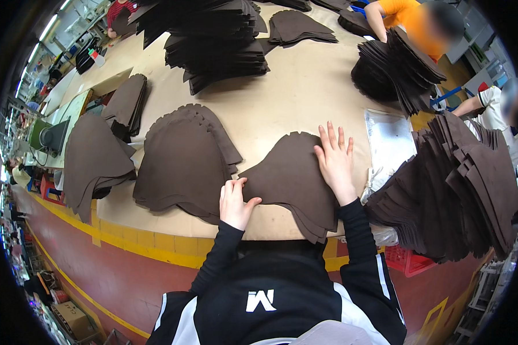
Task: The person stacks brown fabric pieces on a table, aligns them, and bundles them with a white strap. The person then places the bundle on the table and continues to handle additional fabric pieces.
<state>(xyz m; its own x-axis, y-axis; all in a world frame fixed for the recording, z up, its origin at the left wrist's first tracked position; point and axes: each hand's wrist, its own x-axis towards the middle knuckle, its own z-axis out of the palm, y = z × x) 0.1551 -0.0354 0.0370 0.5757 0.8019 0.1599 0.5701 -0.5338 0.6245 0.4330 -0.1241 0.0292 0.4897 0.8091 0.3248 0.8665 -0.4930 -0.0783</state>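
In front of me lies a small layered stack of dark brown cut panels (290, 167), with a notched curved top and wavy lower edge. My left hand (237, 205) is at the stack's left end. Its fingers are bent at the corner and its thumb stands apart, touching along the lower left edge. Flat on the stack's upper right edge rests my right hand (335, 163), fingers stretched and spread. Just left of my left hand is another fanned stack of similar panels (181, 161).
More brown panels (95, 155) lie at the table's left end. Tall piles stand at the back (213, 52) and at the right (449, 190). A clear plastic-covered sheet (388, 144) lies beside the right pile. A red crate (406, 260) sits below. A person in orange (411, 17) works across the table.
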